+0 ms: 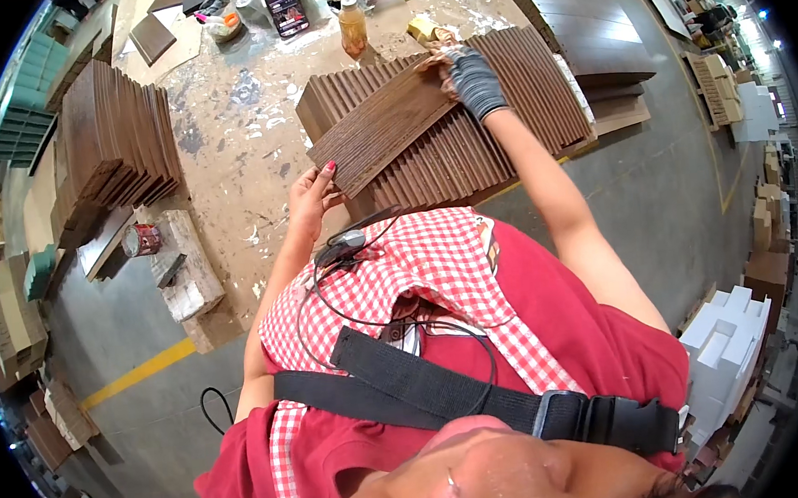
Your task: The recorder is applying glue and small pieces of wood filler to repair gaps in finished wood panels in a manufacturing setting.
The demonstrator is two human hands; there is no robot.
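My left hand [310, 200] grips the near left corner of a dark brown wooden board [388, 123], thumb on its top face and fingers by its edge. The board lies slanted over a long row of similar boards [531, 87] stacked on edge. At the board's far right end is my right hand [468, 76], in a grey fingerless glove. Its fingers are bent and pressed together against the board, around something brownish that I cannot make out. A crumpled yellow piece [423, 30] lies just beyond those fingers.
The worktable [225, 141] is paint-stained. Toward its far side stand a bottle of amber liquid [353, 28], a phone [284, 7] and a container with an orange rim [221, 26]. More boards [118, 130] are stacked at left, near a tin can [141, 239]. Wide panels [578, 24] lie at far right.
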